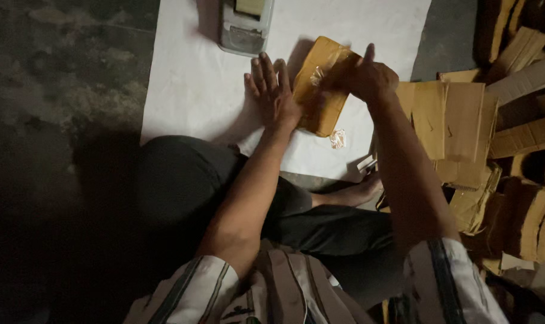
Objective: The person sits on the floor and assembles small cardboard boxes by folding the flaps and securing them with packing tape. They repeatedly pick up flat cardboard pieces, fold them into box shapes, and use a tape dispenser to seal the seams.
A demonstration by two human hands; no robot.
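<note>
Both hands are working one brown cardboard packet [322, 84]: the right hand [368, 77] is clamping its grip on the upper edge, while the left hand [274, 93] is lying flat, fingers spread, just beside that grip, steadying the packet on the white sheet [188, 84] covering the floor.

- Two hands [320, 87] are showing, both pressing on a packet.
- One brown packet [322, 87] is lying on the sheet.
- One white sheet [188, 84] is covering the floor.
- One grey machine [245, 24] is sitting up top.
- Many cardboard pieces [500, 138] are piling up, too many to count.
</note>
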